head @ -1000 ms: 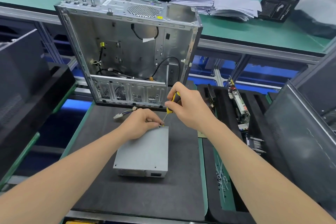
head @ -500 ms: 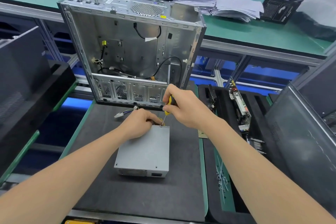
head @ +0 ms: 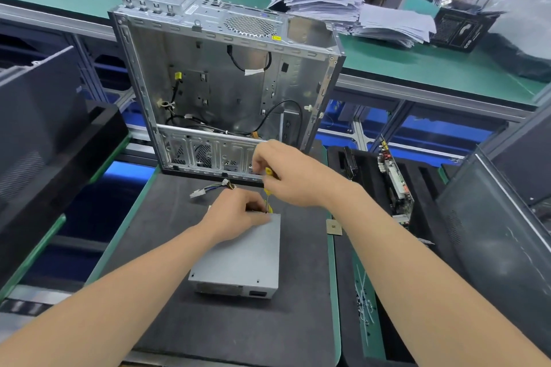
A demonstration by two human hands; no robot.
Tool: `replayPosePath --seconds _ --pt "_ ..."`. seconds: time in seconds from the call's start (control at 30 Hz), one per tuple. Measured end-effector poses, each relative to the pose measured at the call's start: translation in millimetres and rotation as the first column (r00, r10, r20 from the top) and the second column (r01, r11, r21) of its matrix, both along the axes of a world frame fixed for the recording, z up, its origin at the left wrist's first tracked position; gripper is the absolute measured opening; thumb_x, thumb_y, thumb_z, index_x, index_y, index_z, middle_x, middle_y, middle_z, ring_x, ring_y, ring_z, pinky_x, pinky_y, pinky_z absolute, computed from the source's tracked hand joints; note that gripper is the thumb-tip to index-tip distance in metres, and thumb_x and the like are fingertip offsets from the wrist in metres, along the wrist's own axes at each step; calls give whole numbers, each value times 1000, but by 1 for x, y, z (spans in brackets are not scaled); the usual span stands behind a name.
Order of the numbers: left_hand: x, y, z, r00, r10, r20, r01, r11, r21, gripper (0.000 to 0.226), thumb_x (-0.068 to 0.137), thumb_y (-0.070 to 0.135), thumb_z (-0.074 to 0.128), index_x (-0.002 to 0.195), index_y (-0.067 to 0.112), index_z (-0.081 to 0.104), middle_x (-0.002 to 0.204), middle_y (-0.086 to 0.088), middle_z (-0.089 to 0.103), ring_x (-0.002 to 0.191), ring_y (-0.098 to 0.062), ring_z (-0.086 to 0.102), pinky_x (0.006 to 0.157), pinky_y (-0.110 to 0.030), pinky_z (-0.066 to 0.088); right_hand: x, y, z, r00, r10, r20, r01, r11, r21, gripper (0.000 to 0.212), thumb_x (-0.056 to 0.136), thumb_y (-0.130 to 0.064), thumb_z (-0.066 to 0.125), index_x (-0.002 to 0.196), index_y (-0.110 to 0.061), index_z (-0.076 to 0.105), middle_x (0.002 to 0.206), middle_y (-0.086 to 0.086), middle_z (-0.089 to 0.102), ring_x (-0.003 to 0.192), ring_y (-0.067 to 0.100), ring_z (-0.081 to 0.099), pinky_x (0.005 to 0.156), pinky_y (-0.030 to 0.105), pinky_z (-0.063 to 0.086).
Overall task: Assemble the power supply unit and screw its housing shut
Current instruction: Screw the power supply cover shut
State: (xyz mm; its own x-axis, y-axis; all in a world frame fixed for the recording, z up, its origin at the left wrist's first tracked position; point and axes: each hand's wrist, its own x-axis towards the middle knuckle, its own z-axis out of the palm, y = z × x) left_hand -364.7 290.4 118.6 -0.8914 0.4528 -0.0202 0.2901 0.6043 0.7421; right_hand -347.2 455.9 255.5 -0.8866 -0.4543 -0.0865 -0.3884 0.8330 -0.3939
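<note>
The right hand [head: 286, 176] is closed around the yellow handle of a small screwdriver [head: 268, 173], which points down and slightly tilted toward the far right corner of the power supply unit [head: 241, 259]. The left hand [head: 238, 214] rests on that same corner. Its fingers are curled and its fingertips are gathered at the driver's tip. Whether they pinch a screw is too small to tell.

The unit, a plain grey metal box, lies flat on a dark mat [head: 167, 247] on the table [head: 335, 277], in the middle of the work area.

The likeliest trouble seems to be the tip slipping off the screw. With the driver tilted and fingertips this close, a slip could jab the left hand or scratch the lid. A screw started at an angle could cross-thread, and one that is dropped could roll off the mat. The cable bundle [head: 208, 189], with its white plug, comes out right beside this corner and might get pinched under the housing edge.

Just behind the hands an open computer case [head: 226, 92] stands upright, leaving the right hand little room. To the right, a foam tray holds a circuit board [head: 393, 176], and loose screws [head: 365, 304] lie on a green strip. A stack of papers [head: 343, 6] sits well behind the case.
</note>
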Motion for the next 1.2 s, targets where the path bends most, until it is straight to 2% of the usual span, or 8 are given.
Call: replayPosePath --seconds 0.23,0.43,0.5,0.67,0.77,0.9,1.07,1.2 --pt "4 -4 -10 997 14 -77 -9 997 72 7 87 34 81 89 28 80 83 19 76 85 7 68 74 -8 44 -3 -11 -9 929 -275 -248 341 897 283 43 105 -57 46 95 -17 53 75 -1 39 77 32 50 66 37 39" --pt "4 -5 -10 988 -34 -151 45 997 70 8 92 31 77 91 24 80 85 21 75 85 4 68 75 -13 48 -4 2 10 980 188 -62 -168 956 242 16 94 -11 59 103 -22 67 107 -3 56 98 22 59 82 45 54" --pt "6 -4 -10 984 -26 -177 38 997 66 8 92 30 76 91 23 81 86 20 76 85 4 69 77 -14 50 -4 -1 11 996 57 -64 -40 968 247 2 97 -21 64 99 -21 66 98 0 58 97 25 59 80 44 55" --pt "8 -2 -11 974 -3 -229 22 997 78 8 92 28 77 91 22 81 88 16 78 85 2 68 77 -13 48 -6 -10 1 908 -372 -195 416 861 293 54 102 -57 54 75 -12 41 72 0 35 73 30 48 60 34 37" --pt "8 -2 -10 971 -4 -240 22 997 74 8 92 26 76 92 20 81 88 13 78 82 -3 69 79 -23 52 -3 -4 10 965 -176 -192 234 910 342 46 100 -59 56 84 -16 59 84 2 53 77 29 57 62 35 41" --pt "9 -2 -10 966 -5 -258 23 997 69 8 92 25 76 90 19 80 85 12 77 78 -4 67 73 -23 49 -3 5 17 978 205 -44 -178 922 345 16 98 -12 59 106 -20 70 103 -6 60 102 20 58 88 43 52" --pt "9 -2 -11 972 4 -236 14 997 73 10 92 29 76 95 20 81 90 13 78 83 -1 69 81 -22 52 -5 -6 -2 968 -147 -204 221 884 413 19 108 -25 55 105 -8 61 85 7 51 97 38 63 72 41 52" --pt "10 -2 -9 968 -19 -252 37 997 64 11 94 29 75 94 19 80 86 8 77 79 -11 68 78 -32 52 -1 2 -2 963 -223 -151 256 930 263 38 105 -47 57 94 -10 60 87 7 52 93 33 62 72 38 47"
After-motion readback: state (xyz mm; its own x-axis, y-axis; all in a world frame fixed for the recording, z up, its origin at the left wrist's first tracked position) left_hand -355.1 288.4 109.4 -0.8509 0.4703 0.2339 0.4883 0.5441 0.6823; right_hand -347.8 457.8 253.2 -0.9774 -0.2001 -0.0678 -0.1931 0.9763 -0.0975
